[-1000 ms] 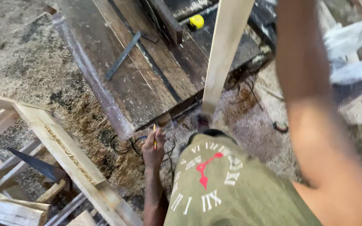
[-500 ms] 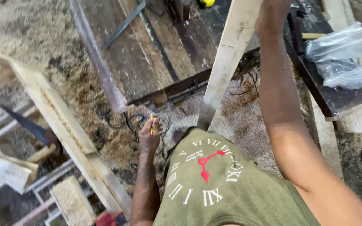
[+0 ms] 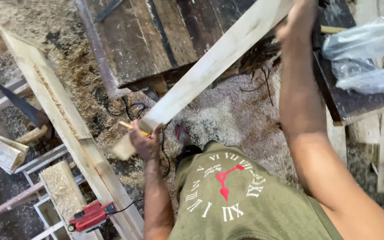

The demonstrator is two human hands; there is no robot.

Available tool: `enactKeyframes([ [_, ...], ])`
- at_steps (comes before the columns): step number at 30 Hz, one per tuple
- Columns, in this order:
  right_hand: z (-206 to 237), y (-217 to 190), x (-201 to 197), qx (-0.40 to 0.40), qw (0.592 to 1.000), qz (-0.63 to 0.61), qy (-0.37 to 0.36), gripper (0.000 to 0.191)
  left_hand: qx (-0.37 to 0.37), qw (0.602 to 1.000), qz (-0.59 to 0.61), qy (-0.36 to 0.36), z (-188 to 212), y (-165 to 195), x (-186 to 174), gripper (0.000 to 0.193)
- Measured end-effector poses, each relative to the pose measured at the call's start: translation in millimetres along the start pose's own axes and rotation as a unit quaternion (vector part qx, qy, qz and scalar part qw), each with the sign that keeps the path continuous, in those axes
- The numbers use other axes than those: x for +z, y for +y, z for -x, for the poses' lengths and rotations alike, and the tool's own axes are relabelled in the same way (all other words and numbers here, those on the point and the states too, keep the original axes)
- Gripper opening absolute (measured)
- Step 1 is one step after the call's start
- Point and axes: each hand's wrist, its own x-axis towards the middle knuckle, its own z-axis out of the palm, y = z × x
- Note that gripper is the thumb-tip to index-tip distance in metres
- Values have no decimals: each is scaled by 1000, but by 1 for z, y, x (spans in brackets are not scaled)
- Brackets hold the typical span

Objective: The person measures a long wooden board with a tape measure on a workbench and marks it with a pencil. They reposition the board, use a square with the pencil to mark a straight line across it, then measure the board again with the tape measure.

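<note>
The pale wooden plank [image 3: 210, 71] runs slantwise from the near edge of the dark tabletop [image 3: 143, 40] down toward the sawdust-covered floor [image 3: 227, 115], its lower end hanging free of the tabletop above the floor. The left hand [image 3: 145, 142] is closed around that lower end, and a yellow pencil [image 3: 132, 128] is pinched in the same hand, its tip sticking out to the left just beside the plank's edge. The right hand [image 3: 296, 20] is up at the top of the view, wrapped over the plank's upper stretch where it crosses the tabletop's near right corner; the fingers curl over the far side, so the grip is only partly seen.

A long light timber beam [image 3: 63, 115] lies on the floor to the left, running from the far left toward the near side. A red power tool [image 3: 90, 216] rests beside its near end, with a black cord trailing off it. A handsaw [image 3: 21, 106] lies farther left among pale wooden frames [image 3: 5, 151]. Black cables [image 3: 132, 109] tangle on the floor under the tabletop's near edge. A clear plastic bag [image 3: 365, 53] sits on a second dark board at the right. The person wears an olive shirt [image 3: 241, 204] printed with a clock face.
</note>
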Motion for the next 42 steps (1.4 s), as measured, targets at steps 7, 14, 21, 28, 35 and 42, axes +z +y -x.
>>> enactKeyframes([
  [7, 62, 103, 8, 236, 963, 62, 119, 42, 29, 973, -228, -27, -37, -57, -63, 100],
  [14, 55, 174, 37, 348, 923, 72, 147, 26, 69, 976, -199, -53, -132, -61, -62, 85],
  [21, 33, 168, 71, 406, 776, 478, 65, 24, 100, 975, -186, -74, -266, -59, -38, 74],
  [28, -10, 165, 37, 219, 747, 627, -43, 27, 169, 974, -137, -56, -305, -32, 23, 99],
  [35, -133, 163, 0, -110, 611, 757, -205, 52, 19, 997, -47, 66, -217, 2, 96, 62],
  [42, -248, 188, 37, -199, 433, 806, -350, 91, -183, 981, 21, 61, -144, 59, 109, 97],
])
